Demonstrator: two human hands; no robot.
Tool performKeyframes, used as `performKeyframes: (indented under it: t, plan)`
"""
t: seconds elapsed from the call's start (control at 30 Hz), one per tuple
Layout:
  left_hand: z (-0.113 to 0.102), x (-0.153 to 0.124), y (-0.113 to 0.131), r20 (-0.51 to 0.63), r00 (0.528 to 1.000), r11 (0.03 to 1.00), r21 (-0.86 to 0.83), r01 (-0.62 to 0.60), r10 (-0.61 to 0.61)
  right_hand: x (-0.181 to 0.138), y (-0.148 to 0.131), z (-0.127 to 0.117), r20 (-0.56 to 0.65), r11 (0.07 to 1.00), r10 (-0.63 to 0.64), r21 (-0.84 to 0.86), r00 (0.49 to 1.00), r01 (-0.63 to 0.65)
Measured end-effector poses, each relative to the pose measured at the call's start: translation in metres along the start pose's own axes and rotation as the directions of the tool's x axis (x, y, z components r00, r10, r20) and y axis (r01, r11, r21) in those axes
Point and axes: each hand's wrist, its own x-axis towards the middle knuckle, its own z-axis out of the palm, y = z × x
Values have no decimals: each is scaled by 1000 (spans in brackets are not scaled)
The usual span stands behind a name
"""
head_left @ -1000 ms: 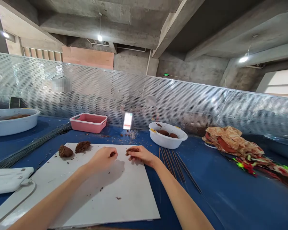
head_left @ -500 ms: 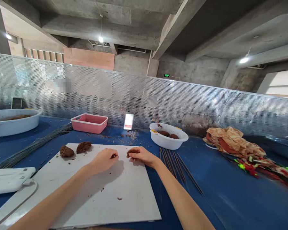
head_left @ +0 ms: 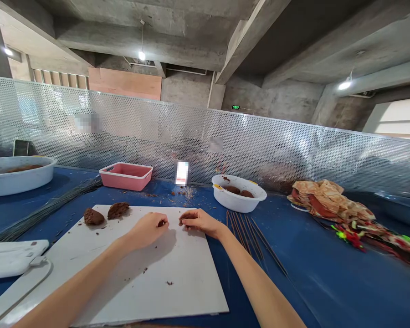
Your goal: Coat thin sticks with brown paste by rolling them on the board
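Though indoors — blue table point(head_left: 314, 287), white board point(head_left: 164, 287)

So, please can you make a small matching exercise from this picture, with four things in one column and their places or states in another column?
Things:
1. left hand
2. pink plastic tub
3. white plastic bowl
4. dark thin rods

Places or states:
A. lying on the blue table, right of the white board
B. holding brown lumps
C. over the board, with a brown crumb at the fingertips
D. standing at the table's far edge, left of the bowl

Right pairs: 1-C, 2-D, 3-B, 4-A.
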Motion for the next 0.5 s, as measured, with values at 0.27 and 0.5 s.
performKeyframes:
  t: [0.27, 0.5]
  plan:
    - [4, 0, -2, 7, 999, 999, 5, -37, 37, -2, -6, 5, -9, 998, 26, -64, 1000, -27]
    - [10, 1, -6, 16, 997, 997, 3, -76, 76, -1, -4, 9, -2, 995, 1, -95, 1000, -2]
